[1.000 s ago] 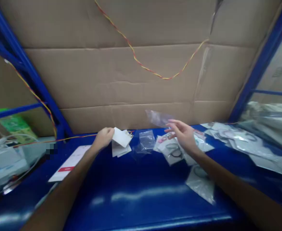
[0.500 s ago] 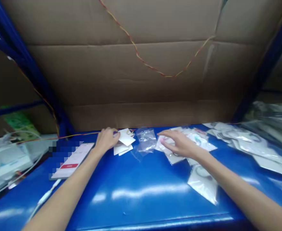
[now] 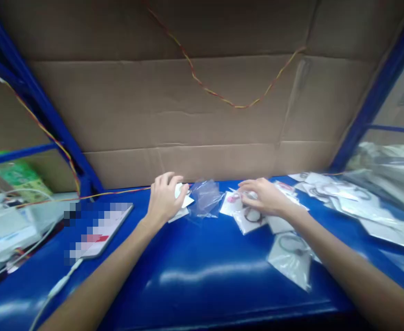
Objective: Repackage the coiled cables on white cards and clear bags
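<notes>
Left hand [image 3: 165,197]: palm down, just left of the clear bags [image 3: 207,197], thumb parted from the fingers; I saw no grip.
White cards [image 3: 179,214]: lay left of the clear bags, partly covered by that hand, perhaps kept under my fingers to stay together; contact was hidden.
Right hand [image 3: 265,197]: fingers bent over the near right of the clear bags; I could not tell whether they pinched anything.
Bagged packets [image 3: 248,221]: lay overlapping right of the clear bags, under and around my right fingers, a dark loop showing in one.
Nearer packet [image 3: 289,264]: lay flat on the blue counter [image 3: 195,276], nearer me and right of the clear bags.
Larger heap [image 3: 349,195]: spread far right of the clear bags, probably kept aside to leave my hands room.
Phone [image 3: 112,230]: well left of the clear bags, cable [image 3: 59,286] trailing towards me, likely placed there for viewing.
</notes>
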Motion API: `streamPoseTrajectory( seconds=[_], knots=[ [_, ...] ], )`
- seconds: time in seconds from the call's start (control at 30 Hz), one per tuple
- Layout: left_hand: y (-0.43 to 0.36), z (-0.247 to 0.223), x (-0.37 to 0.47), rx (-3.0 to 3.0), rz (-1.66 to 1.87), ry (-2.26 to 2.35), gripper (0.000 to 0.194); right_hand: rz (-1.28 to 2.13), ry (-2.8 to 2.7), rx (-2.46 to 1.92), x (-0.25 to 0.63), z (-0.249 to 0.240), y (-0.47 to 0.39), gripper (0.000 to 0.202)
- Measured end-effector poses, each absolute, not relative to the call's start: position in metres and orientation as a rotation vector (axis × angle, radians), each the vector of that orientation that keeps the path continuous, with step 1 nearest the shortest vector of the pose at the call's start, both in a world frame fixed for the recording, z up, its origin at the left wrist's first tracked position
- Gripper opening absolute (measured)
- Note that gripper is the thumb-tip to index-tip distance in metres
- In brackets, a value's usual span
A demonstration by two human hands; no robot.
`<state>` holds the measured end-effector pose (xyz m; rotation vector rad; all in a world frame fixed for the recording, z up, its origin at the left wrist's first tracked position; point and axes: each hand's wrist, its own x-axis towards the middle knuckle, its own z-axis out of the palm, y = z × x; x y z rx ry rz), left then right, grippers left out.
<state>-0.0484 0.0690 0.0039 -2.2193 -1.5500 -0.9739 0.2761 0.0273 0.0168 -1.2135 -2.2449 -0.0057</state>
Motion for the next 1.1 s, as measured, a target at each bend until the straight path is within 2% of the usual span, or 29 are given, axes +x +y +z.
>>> streamPoseTrajectory(
  seconds=[0.23, 0.43, 0.5, 0.67, 0.77, 0.87, 0.97, 1.1],
  knots=[
    [0.054, -0.009, -0.026, -2.75, -0.862, -1.22, 0.038, -0.051, -1.808, -1.227, 0.277, 0.022, 0.031, 0.028],
    [0.044, -0.018, -0.017, -3.049, -0.702, -1.057, 0.036, 0.646, -1.338, -1.061, 0.272, 0.022, 0.034, 0.038],
    [0.043, -0.017, -0.016, -3.018, -0.766, -1.02, 0.037, 0.772, -1.322, -1.022, 0.267, 0.02, 0.034, 0.037],
    [0.035, -0.01, -0.008, -2.603, -1.242, -0.874, 0.039, 1.019, -1.363, -0.968, 0.252, 0.014, 0.028, 0.036],
    [0.025, -0.006, -0.002, -2.403, -1.259, -0.746, 0.037, 1.037, -1.378, -0.964, 0.245, 0.014, 0.022, 0.054],
    [0.018, -0.005, 0.003, -2.221, -1.312, -0.812, 0.03, 0.961, -1.401, -0.989, 0.241, 0.016, 0.016, 0.062],
    [0.016, -0.003, 0.003, -2.16, -1.347, -0.9, 0.029, 0.926, -1.457, -1.004, 0.237, 0.017, 0.011, 0.06],
    [0.016, 0.001, 0.0, -2.539, -1.128, -0.585, 0.029, 0.991, -1.624, -0.951, 0.232, 0.015, 0.008, 0.047]
  ],
)
